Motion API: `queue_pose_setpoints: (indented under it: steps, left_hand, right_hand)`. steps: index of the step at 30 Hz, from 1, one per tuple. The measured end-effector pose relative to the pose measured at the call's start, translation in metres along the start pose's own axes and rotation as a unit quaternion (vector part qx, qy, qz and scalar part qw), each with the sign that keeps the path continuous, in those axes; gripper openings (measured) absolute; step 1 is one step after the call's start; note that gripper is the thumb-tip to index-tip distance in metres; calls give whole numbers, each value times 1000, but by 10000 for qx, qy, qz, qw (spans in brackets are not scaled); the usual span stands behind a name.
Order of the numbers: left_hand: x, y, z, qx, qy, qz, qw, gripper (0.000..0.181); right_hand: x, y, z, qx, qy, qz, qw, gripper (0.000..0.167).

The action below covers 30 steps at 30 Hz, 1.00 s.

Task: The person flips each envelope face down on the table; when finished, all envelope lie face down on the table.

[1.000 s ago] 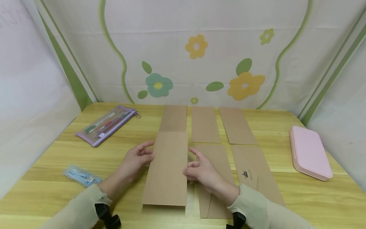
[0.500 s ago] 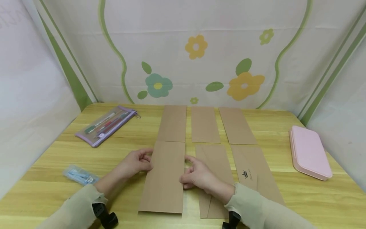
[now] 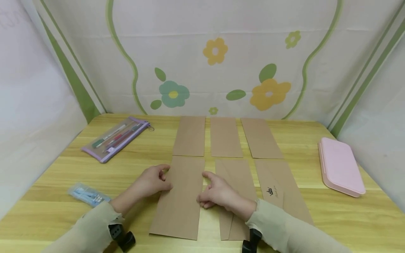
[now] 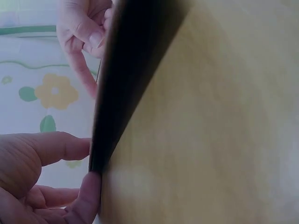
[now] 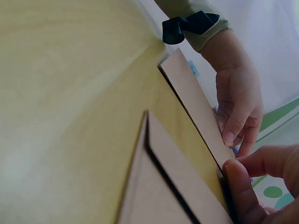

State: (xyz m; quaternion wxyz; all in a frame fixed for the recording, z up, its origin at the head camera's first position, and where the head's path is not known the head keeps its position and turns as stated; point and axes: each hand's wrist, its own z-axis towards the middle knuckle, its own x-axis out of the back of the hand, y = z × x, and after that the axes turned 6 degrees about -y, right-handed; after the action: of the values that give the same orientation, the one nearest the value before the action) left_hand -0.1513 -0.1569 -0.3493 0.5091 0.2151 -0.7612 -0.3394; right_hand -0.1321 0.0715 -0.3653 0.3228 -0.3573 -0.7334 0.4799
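A plain brown kraft-paper envelope (image 3: pixel 177 196) lies lengthwise at the front, left of the middle. My left hand (image 3: pixel 152 181) holds its left edge, the thumb over the top face. My right hand (image 3: pixel 219 191) pinches the right edge between thumb and finger. In the left wrist view the near end of the envelope (image 4: pixel 103 88) tilts slightly off the wood, with a dark gap beneath. Right of it lie two more envelopes, a plain one (image 3: pixel 242 175) and one printed with a crown (image 3: pixel 292 182), flap sides up.
Three brown envelopes, the left one (image 3: pixel 190 135), middle (image 3: pixel 226 137) and right (image 3: pixel 262 138), form a back row. A purple-edged pencil pouch (image 3: pixel 115 138) is at back left. A small blue packet (image 3: pixel 87 195) lies by my left forearm. A pink case (image 3: pixel 341 167) sits at right.
Both hands have brought the envelope down and toward me, from overlapping the back-left one to lying just in front of it. The other envelopes stay put.
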Motion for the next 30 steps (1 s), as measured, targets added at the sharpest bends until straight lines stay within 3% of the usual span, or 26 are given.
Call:
queue_pose_setpoints:
  steps: [14, 20, 25, 30]
  left_hand:
    - [1, 3, 2, 50, 22, 435, 9990, 66]
    - [1, -1, 1, 29, 136, 94, 9999, 64]
    - [0, 3, -1, -471, 303, -217, 9982, 55]
    - [-7, 21, -2, -959, 52, -826, 9919, 48]
  right_hand:
    - [5, -5, 9, -86, -137, -85, 9998, 90]
    - [12, -6, 4, 41, -42, 172, 9998, 81]
    - [23, -12, -6, 247, 118, 452, 9986, 71]
    - [37, -18, -19, 346, 170, 422, 9984, 66]
